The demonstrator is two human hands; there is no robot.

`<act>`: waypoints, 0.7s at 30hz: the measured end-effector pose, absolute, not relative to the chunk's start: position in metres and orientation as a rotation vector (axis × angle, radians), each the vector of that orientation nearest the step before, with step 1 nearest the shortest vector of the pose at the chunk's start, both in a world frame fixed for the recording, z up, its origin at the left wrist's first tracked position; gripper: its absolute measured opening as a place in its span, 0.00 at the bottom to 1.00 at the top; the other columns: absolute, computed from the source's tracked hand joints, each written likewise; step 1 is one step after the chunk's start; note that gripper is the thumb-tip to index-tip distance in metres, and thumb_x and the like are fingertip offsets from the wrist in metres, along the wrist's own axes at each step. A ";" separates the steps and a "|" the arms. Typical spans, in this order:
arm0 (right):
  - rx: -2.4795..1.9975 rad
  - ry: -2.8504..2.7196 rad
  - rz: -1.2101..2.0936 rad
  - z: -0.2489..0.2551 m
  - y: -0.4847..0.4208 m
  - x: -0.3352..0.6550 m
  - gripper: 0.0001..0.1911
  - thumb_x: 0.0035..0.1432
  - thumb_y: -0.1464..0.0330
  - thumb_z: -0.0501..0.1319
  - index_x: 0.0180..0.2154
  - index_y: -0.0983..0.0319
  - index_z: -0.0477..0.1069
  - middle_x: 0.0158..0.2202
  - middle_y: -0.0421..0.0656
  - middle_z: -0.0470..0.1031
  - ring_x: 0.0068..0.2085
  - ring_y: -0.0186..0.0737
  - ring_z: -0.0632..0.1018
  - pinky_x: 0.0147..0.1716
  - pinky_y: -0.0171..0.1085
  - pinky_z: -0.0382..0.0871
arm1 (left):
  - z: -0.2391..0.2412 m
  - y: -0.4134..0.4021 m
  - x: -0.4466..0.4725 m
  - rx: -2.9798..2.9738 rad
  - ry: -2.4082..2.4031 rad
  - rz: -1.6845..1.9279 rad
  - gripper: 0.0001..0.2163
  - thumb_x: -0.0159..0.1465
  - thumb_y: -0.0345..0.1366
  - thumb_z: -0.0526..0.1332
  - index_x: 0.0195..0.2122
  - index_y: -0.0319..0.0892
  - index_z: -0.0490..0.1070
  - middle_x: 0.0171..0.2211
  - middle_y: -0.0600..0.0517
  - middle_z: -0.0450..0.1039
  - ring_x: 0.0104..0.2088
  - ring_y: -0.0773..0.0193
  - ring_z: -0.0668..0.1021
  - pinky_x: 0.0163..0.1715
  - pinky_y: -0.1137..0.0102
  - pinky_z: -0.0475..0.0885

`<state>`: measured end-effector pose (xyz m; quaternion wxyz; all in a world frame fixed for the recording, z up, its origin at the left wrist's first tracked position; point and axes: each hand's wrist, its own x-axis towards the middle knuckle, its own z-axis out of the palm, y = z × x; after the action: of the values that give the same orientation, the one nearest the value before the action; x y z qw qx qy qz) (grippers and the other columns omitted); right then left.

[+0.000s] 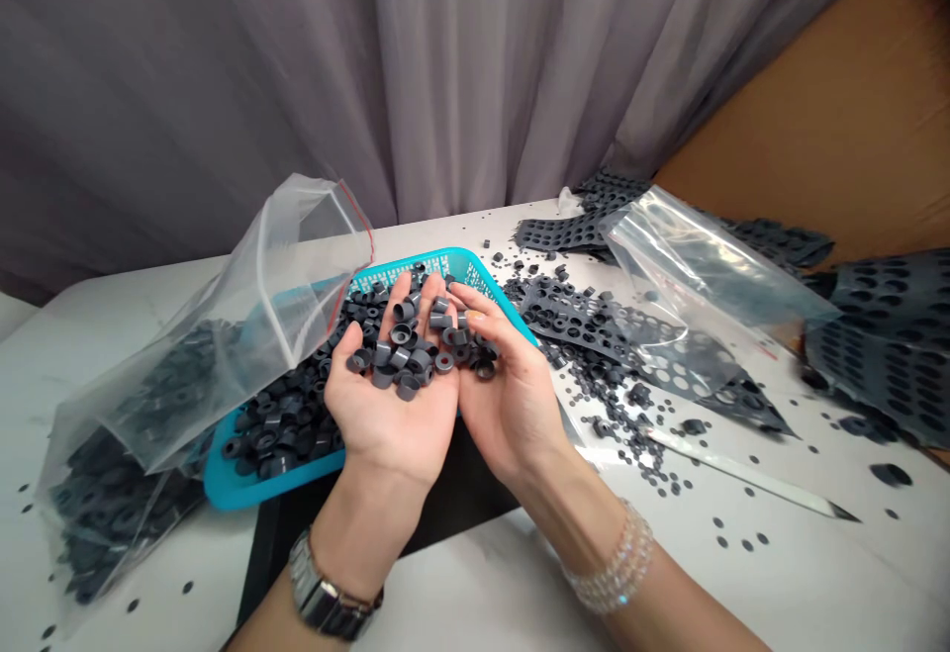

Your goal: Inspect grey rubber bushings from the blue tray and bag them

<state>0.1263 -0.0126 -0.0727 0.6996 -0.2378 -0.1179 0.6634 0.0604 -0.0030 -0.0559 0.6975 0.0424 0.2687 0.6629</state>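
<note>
My left hand (pixel 397 405) is turned palm up, its fingers stretched forward, with a heap of small dark grey plastic caps (pixel 401 355) resting on it. Pressed against its side, my right hand (pixel 512 385) is cupped and bears part of the same heap. Some caps show a round hole, others a hollow cup shape. Both hands are above a turquoise basket (pixel 278 484) filled with many more such caps (pixel 282 424). A clear zip bag (pixel 244 276), holding more caps, lies over the basket's left side and hides part of it.
Punched dark sheets (pixel 571 321) and loose round bits (pixel 630 424) are scattered on the white table (pixel 490 563) at right. A second clear bag (pixel 705 266), a white pointed tool (pixel 749 474) and larger perforated sheets (pixel 883 345) lie there too. Grey curtain (pixel 445 68) hangs behind.
</note>
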 end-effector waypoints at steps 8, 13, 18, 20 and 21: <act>-0.655 -0.347 1.536 -0.075 0.001 0.111 0.20 0.41 0.74 0.68 0.40 0.61 0.73 0.33 0.38 0.77 0.35 0.32 0.76 0.51 0.39 0.65 | -0.056 0.008 0.051 0.005 0.642 1.611 0.21 0.65 0.38 0.43 0.56 0.41 0.63 0.56 0.44 0.68 0.51 0.56 0.76 0.53 0.59 0.68; -0.568 -0.234 1.539 -0.076 0.000 0.112 0.13 0.45 0.75 0.62 0.37 0.62 0.74 0.36 0.40 0.78 0.41 0.34 0.77 0.54 0.37 0.63 | -0.054 0.009 0.049 0.025 0.624 1.595 0.22 0.65 0.39 0.42 0.55 0.35 0.64 0.56 0.40 0.68 0.51 0.56 0.75 0.51 0.64 0.70; -0.476 -0.133 1.612 -0.073 -0.002 0.119 0.12 0.49 0.74 0.56 0.35 0.63 0.75 0.40 0.43 0.79 0.48 0.38 0.76 0.57 0.39 0.63 | -0.053 0.005 0.050 0.065 0.604 1.585 0.21 0.66 0.39 0.44 0.57 0.39 0.61 0.58 0.41 0.65 0.51 0.57 0.75 0.50 0.64 0.71; -0.460 -0.114 1.610 -0.073 -0.002 0.119 0.13 0.51 0.72 0.54 0.34 0.64 0.76 0.42 0.45 0.79 0.50 0.41 0.75 0.57 0.41 0.63 | -0.052 0.004 0.051 0.068 0.607 1.590 0.21 0.66 0.39 0.44 0.58 0.41 0.60 0.59 0.43 0.64 0.51 0.57 0.75 0.50 0.63 0.71; -0.458 -0.107 1.610 -0.073 -0.002 0.120 0.13 0.51 0.72 0.53 0.34 0.65 0.76 0.42 0.46 0.79 0.51 0.42 0.75 0.57 0.41 0.63 | -0.051 0.004 0.051 0.066 0.606 1.594 0.21 0.66 0.39 0.44 0.59 0.43 0.60 0.59 0.44 0.64 0.51 0.57 0.75 0.50 0.63 0.71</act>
<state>0.1196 -0.0018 -0.0728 0.6687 -0.2029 -0.0475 0.7138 0.0512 0.0039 -0.0515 0.6574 0.0292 0.2677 0.7038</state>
